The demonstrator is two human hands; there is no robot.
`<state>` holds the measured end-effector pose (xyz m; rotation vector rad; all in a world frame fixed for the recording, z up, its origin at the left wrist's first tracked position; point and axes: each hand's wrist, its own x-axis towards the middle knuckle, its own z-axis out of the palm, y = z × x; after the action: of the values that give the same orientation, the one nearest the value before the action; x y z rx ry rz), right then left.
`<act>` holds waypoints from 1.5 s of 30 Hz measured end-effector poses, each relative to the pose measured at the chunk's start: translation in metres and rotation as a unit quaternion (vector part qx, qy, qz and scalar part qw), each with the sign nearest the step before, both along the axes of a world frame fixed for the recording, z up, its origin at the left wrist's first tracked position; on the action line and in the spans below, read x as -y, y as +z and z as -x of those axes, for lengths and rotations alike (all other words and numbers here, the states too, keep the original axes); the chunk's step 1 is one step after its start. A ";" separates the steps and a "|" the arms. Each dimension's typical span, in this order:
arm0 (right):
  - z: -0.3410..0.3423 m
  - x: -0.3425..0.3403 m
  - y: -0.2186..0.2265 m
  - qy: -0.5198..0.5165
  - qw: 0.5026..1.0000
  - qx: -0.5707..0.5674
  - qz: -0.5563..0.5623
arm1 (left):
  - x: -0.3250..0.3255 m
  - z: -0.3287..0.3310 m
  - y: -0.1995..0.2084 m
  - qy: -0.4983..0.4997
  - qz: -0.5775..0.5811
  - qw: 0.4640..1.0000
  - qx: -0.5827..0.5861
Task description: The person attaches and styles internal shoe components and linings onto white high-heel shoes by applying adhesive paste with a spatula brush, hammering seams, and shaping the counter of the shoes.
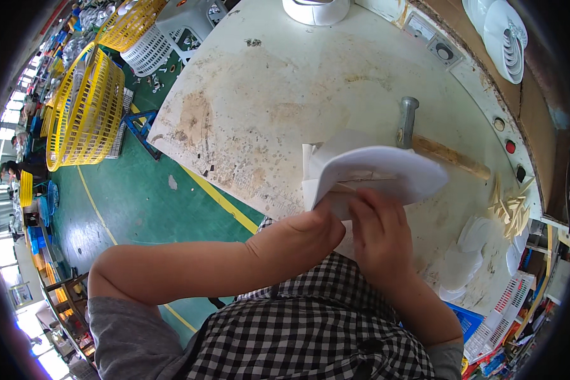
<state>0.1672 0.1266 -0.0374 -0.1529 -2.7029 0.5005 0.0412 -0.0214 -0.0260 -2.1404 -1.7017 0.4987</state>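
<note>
A white, thin, curved piece (386, 166), bent round like a visor or shoe part, is held tilted above the near edge of the worktable; its exact kind I cannot make out. My left hand (320, 228) grips its lower left edge, the fingers mostly hidden behind it. My right hand (381, 237) is closed, its bent fingertips pressed against the inner side of the piece. Just beyond lies a hammer (446, 155) with a grey metal head and a wooden handle. A pale folded piece (310, 166) shows partly behind the white one.
The stained worktable (266, 82) carries a white ring-shaped piece (316, 11) at its far edge. At right lie a pile of cream strips (512, 212) and thin white rounded sheets (462, 259). A panel with a dial (444, 54) borders the table. Yellow baskets (88, 114) stand left.
</note>
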 end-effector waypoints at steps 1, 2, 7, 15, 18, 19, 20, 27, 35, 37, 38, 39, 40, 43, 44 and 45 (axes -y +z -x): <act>-0.001 -0.002 -0.001 -0.010 1.000 -0.005 0.016 | 0.001 -0.001 0.000 -0.001 -0.001 1.000 0.001; -0.001 -0.004 -0.002 -0.019 0.999 -0.011 0.033 | 0.001 -0.002 0.000 -0.006 0.005 1.000 -0.005; 0.004 -0.006 -0.008 -0.024 0.999 -0.033 0.024 | 0.000 -0.002 0.003 0.004 0.005 1.000 -0.004; 0.014 -0.007 -0.010 -0.041 0.999 -0.028 0.007 | -0.005 -0.009 0.011 0.054 -0.014 0.998 0.004; 0.020 -0.010 -0.012 -0.051 0.998 0.018 -0.022 | -0.006 -0.008 0.008 0.044 -0.019 0.999 0.018; 0.021 -0.010 -0.012 -0.053 0.998 0.020 -0.025 | -0.005 -0.008 0.008 0.045 -0.019 0.999 0.016; 0.023 -0.011 -0.012 -0.055 0.998 0.021 -0.028 | -0.005 -0.009 0.007 0.038 -0.015 0.999 0.020; 0.029 -0.010 -0.010 -0.062 0.997 -0.034 0.023 | -0.002 -0.010 0.004 0.032 -0.018 0.999 0.026; 0.035 -0.010 -0.005 -0.097 0.994 0.019 0.046 | -0.010 -0.009 0.012 0.058 -0.035 0.998 0.018; 0.035 -0.010 -0.005 -0.095 0.994 0.027 0.046 | -0.011 -0.009 0.013 0.063 -0.022 0.997 0.023; 0.035 -0.011 -0.005 -0.093 0.994 0.035 0.045 | -0.011 -0.009 0.011 0.062 -0.027 0.997 0.028; 0.035 -0.011 -0.007 -0.093 0.994 0.036 0.045 | -0.012 -0.009 0.011 0.060 -0.032 0.997 0.034; 0.035 -0.011 -0.007 -0.092 0.994 0.042 0.027 | -0.012 -0.009 0.011 0.060 -0.031 0.997 0.034; 0.031 -0.015 -0.006 -0.073 0.995 0.070 0.021 | -0.013 -0.009 0.011 0.050 -0.040 0.997 0.033; 0.029 -0.019 -0.006 -0.055 0.994 0.090 0.033 | -0.013 -0.011 0.010 0.055 -0.017 0.998 0.027; 0.024 -0.021 -0.007 -0.056 0.994 0.092 0.030 | -0.014 -0.011 0.008 0.060 0.006 0.998 0.022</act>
<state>0.1434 0.1477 -0.0449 -0.3815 -2.8380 0.5598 0.0525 -0.0074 -0.0177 -2.0798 -1.8640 0.4993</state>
